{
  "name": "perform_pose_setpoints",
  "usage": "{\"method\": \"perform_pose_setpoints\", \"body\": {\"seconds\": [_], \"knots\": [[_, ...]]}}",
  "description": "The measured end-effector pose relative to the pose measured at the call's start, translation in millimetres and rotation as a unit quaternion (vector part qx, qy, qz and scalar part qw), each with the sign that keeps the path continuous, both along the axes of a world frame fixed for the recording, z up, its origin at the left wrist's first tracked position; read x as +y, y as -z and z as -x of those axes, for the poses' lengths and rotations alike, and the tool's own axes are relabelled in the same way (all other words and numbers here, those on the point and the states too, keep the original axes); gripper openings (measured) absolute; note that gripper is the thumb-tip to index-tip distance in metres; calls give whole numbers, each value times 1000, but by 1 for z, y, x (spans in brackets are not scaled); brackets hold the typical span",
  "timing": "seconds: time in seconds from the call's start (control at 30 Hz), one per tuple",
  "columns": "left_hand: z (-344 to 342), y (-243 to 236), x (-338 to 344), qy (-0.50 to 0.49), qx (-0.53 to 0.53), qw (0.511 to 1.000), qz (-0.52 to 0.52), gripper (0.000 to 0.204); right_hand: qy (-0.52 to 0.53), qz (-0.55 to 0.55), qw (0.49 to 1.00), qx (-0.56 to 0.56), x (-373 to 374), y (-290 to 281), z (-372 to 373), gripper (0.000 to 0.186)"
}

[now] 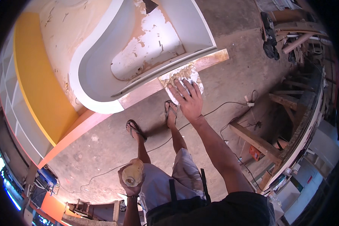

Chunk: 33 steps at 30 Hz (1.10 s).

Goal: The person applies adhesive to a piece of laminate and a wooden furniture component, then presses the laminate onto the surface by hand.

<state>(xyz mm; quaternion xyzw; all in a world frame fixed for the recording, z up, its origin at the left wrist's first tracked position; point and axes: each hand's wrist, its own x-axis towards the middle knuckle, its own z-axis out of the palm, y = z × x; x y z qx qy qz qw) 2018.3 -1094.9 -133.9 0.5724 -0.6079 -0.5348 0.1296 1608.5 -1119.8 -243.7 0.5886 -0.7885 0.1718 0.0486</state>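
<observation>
My right hand (189, 101) rests with fingers spread on a white square piece (197, 76) smeared with tan paste, against the narrow pale wooden strip (139, 90) along the outer edge of a curved white-rimmed fixture (81, 81). My left hand (124, 180), low beside my left thigh, is closed around a tan, translucent plastic bottle (135, 169) with its round mouth upward. The fixture's recessed inside has a white, patchily peeled surface (156, 51).
A yellow curved panel with white compartments (37, 64) stands at left. My sandalled feet are on the concrete floor (94, 147), among loose cables. A wooden trestle (259, 141) fills the right side. Pipes, boards and dark objects (268, 41) lie at upper right.
</observation>
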Motion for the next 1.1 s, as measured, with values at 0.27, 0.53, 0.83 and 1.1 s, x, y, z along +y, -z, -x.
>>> {"method": "perform_pose_setpoints", "body": {"seconds": [0.27, 0.53, 0.83, 1.1], "knots": [[-22, 6, 1, -20, -5, 1000, -1, 83, 12, -35, 999, -4, 14, -5, -12, 56], [-21, 3, -1, -5, -4, 1000, 11, 82, 0, -44, 999, -10, -5, -24, 2, 63], [-28, -12, -10, -20, 32, 999, 23, 84, -13, -116, 993, -29, 36, -47, -24, 56], [-50, -13, -19, -39, 12, 999, 11, 84, -20, -35, 999, -4, -15, -33, -69, 54]]}}
